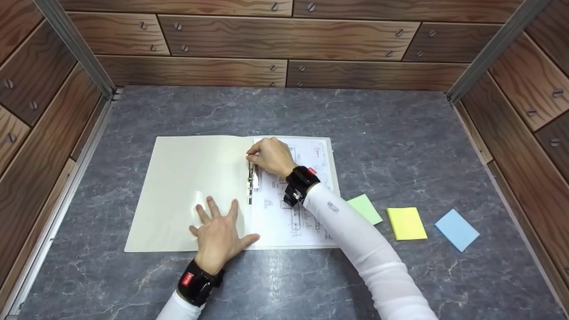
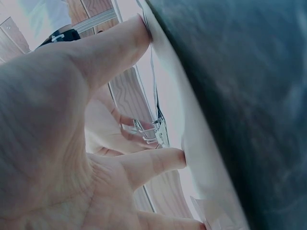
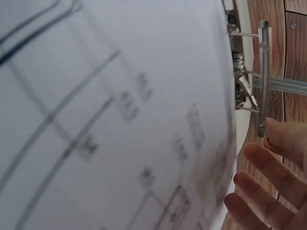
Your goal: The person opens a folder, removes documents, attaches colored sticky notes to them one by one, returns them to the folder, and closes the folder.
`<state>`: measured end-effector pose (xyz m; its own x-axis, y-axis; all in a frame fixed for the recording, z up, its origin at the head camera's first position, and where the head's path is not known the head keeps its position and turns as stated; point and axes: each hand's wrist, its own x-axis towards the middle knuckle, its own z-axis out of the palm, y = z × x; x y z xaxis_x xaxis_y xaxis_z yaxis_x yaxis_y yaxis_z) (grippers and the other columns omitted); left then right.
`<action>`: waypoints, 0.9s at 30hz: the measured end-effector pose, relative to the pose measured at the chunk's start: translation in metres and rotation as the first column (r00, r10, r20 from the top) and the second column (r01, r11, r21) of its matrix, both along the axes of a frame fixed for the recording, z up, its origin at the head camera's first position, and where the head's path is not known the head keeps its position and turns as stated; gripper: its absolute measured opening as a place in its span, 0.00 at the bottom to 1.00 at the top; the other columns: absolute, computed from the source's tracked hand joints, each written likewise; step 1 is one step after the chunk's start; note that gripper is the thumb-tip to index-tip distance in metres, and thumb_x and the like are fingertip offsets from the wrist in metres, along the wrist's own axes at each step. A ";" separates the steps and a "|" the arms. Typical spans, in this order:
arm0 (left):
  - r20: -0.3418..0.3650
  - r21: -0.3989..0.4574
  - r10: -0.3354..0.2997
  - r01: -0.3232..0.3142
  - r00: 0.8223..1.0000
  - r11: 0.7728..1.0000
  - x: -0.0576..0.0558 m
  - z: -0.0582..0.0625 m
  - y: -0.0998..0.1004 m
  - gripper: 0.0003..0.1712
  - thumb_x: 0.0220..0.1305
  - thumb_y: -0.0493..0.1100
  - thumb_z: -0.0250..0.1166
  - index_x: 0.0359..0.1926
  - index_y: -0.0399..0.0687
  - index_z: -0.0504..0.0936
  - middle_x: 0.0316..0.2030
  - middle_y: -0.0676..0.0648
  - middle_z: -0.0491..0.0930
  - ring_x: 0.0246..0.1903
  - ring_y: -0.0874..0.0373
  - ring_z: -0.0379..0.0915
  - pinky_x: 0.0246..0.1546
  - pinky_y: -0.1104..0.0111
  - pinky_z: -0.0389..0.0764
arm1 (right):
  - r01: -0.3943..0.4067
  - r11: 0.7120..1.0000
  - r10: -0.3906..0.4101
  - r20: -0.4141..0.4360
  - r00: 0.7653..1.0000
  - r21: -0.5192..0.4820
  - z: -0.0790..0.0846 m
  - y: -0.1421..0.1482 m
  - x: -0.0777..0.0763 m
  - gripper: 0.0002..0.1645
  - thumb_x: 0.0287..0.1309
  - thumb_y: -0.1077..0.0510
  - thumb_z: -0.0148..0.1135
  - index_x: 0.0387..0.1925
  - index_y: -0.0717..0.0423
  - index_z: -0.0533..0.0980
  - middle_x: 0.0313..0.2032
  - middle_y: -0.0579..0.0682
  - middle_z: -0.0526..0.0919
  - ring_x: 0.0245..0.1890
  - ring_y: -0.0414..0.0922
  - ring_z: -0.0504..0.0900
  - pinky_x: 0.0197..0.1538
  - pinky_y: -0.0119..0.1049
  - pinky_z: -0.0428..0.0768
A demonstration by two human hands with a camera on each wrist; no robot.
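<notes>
Apparent clip-working step: the right hand [image 1: 273, 155] pinches the metal clip [image 1: 250, 186], the left hand [image 1: 218, 235] rests fingers-spread on the folder [image 1: 178, 173], and steady leverage seems needed next.

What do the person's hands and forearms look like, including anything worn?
The left hand and right hand are bare, without gloves. White sleeves cover the visible forearms, the right one bearing small dark lettering. Each wrist wears a bulky black band with a small red tag; the tag's writing is too small to read.
</notes>
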<state>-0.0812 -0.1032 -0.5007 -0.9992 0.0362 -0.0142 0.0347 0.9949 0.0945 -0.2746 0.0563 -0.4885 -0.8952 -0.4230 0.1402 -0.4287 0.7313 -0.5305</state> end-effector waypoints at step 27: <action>0.017 0.028 0.007 -0.008 1.000 1.000 -0.001 -0.001 0.000 0.62 0.41 0.83 0.70 0.73 0.56 0.72 0.69 0.17 0.62 0.65 0.15 0.62 0.43 0.25 0.79 | 0.088 0.996 -0.089 0.120 0.989 0.010 0.021 0.084 -0.022 0.22 0.66 0.45 0.67 0.55 0.51 0.85 0.58 0.54 0.86 0.60 0.53 0.83 0.65 0.50 0.80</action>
